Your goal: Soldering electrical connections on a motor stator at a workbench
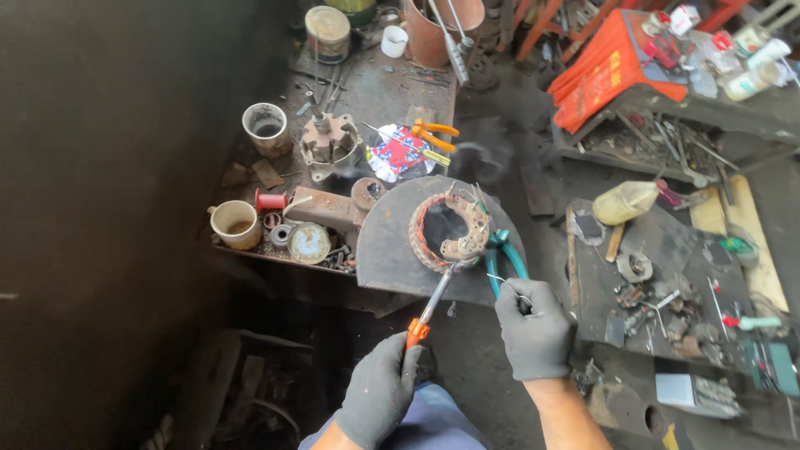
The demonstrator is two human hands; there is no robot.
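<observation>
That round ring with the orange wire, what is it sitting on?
The stator ring lies on a dark, rounded metal plate. Through its middle hole you see more dark plate. Whatever lies beneath the plate is hidden.

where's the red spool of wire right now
In the head view the red spool lies at the left end of the cluttered workbench, just right of the cream cup and left of the rusty metal block.
</observation>
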